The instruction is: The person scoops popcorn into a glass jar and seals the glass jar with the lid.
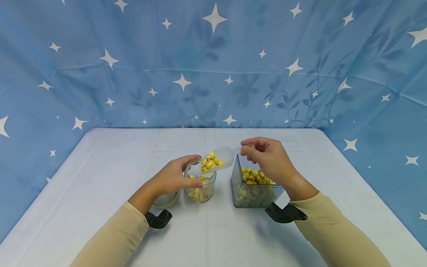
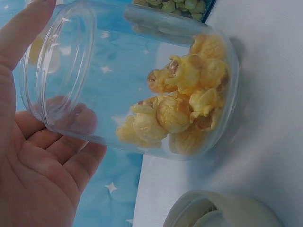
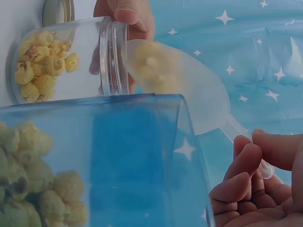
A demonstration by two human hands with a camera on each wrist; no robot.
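My left hand grips a clear round jar around its rim, thumb on the near side and fingers on the far side. Popcorn fills the lower part of that jar, which stands upright on the table. Between thumb and fingers, my right hand pinches the handle of a translucent scoop. Yellow popcorn lies on the scoop's front end, which tilts down over the jar's mouth. Below the right hand stands a clear square container, holding more popcorn.
A round pale-rimmed lid lies on the table left of the jar, partly behind the left wrist. White cloth covers the table. A blue curtain with white stars hangs behind the far edge. Each wrist wears a black mount.
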